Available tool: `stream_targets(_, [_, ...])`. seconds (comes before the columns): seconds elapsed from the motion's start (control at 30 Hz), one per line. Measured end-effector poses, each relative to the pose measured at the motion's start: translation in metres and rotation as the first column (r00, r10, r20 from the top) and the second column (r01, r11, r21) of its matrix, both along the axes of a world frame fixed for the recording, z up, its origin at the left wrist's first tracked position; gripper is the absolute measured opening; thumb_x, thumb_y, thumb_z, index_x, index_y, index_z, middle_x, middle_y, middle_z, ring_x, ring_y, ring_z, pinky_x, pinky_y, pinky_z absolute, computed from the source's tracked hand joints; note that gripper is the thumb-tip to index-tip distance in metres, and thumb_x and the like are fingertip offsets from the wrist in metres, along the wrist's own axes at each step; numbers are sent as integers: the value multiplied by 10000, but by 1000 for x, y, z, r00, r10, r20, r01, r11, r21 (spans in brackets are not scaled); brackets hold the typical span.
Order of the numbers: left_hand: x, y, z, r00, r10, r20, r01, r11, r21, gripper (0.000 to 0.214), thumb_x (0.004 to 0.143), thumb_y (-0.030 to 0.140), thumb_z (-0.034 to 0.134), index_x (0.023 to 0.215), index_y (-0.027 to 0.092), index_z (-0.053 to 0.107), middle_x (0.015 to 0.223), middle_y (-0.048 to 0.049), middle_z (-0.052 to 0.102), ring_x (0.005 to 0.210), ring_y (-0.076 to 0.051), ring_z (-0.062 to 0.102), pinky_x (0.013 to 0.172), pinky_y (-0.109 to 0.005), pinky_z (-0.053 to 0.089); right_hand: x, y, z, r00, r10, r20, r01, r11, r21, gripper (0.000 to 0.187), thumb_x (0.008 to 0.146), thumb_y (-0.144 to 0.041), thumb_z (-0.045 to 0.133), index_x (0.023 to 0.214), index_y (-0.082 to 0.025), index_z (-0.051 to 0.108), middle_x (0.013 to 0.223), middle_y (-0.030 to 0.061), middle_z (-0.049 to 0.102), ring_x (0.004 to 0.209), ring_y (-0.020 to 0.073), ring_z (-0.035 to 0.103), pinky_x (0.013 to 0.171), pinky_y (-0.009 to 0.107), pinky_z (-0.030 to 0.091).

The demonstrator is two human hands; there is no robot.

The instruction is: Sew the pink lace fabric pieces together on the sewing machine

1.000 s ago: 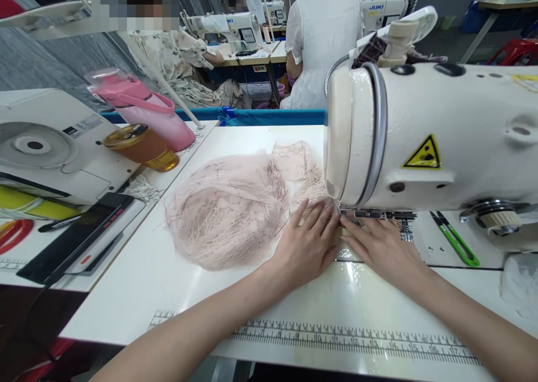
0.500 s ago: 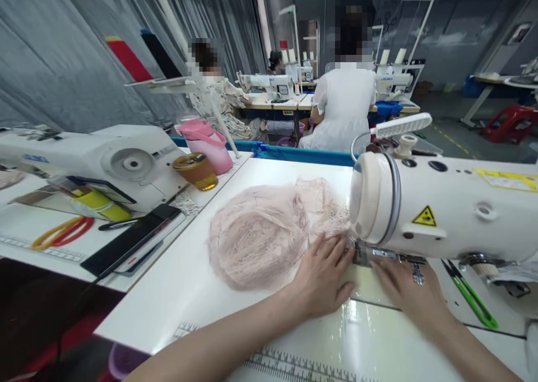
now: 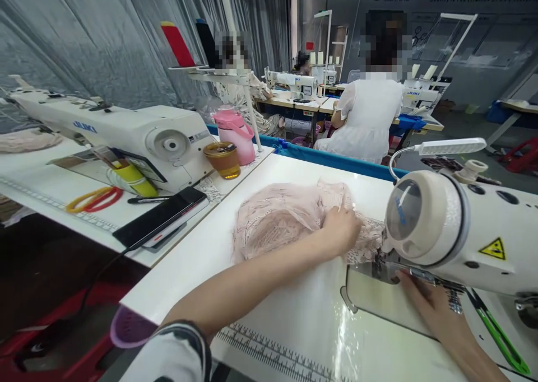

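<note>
Pale pink lace fabric (image 3: 273, 214) lies bunched on the white sewing table, its right end running to the needle area of the sewing machine (image 3: 437, 219). My left hand (image 3: 345, 229) is closed on the upper right part of the lace, fingers curled into it. Low beside the presser foot, my right hand (image 3: 439, 306) lies on the machine bed, with a thumb or finger stretched toward the metal guide (image 3: 420, 274). The machine head hides some of its fingers; I see nothing held in it.
Green-handled thread snips (image 3: 500, 334) lie right of my right hand. A second sewing machine (image 3: 138, 141), a black phone-like device (image 3: 162, 217), a cup of amber liquid (image 3: 222, 161) and a pink jug (image 3: 235, 135) stand left. A co-worker in white (image 3: 361, 113) sits ahead.
My left hand has gone from lying spread by the needle area to gripping the lace farther up and back. My right hand stays by the machine's guide. The view has shifted left.
</note>
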State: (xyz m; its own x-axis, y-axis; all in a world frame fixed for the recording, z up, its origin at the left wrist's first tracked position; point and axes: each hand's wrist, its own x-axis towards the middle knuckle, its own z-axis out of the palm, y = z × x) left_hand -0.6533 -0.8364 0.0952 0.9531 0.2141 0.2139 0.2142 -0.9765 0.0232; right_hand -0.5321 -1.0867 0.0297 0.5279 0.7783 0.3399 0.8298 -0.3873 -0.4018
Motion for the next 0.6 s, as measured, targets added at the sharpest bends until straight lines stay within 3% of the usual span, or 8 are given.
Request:
stream_targets(0.1, [-22,-9,5,1000,-28,6,28,1000,14,170,828,57,507,908,140,632,932,-84,646,850,-217,612,769,-368,466,2,-4,-3,1000,14,-10,-15,1000,-13,348,828,-441,421,1056,-375,675,1000,39,716,932,327,663,739,497,559])
stream_targets(0.23, [-82,-28,5,982,-137,127,121,985,126,192,857,35,501,967,139,620,983,-63,649,935,-185,596,866,-336,449,2,2,-1,999,49,-21,-49,999,15,361,831,-456,426,1090,-382,665,1011,69,709,948,351,658,711,519,549])
stream_targets(0.33, [-121,-32,2,944,-65,323,2,981,193,286,882,33,478,1127,142,578,1119,-63,640,1022,-181,588,874,-320,465,-4,12,7,997,74,22,-75,995,63,342,850,-456,431,1061,-348,677,946,81,710,936,335,661,706,487,547])
stream_targets(0.4, [-138,-28,0,904,45,424,-137,972,189,217,906,77,468,1065,148,598,1064,-62,657,919,-179,615,754,-300,496,-9,17,12,997,63,45,-67,994,87,314,869,-451,436,1016,-319,681,909,67,710,917,303,663,713,446,550])
stream_targets(0.5, [-147,-18,-4,883,87,461,-221,943,247,160,927,182,472,970,144,622,1013,-93,664,832,-208,620,656,-314,501,-15,22,16,997,23,73,-31,993,111,296,904,-432,429,903,-281,684,884,54,713,872,260,663,745,414,543])
stream_targets(0.6, [-145,-8,-13,902,42,430,-213,908,359,196,932,219,467,1007,138,629,1067,-124,656,906,-249,622,721,-358,512,-16,28,16,994,-21,105,10,994,106,314,907,-432,461,817,-234,687,839,64,710,838,255,659,755,410,528])
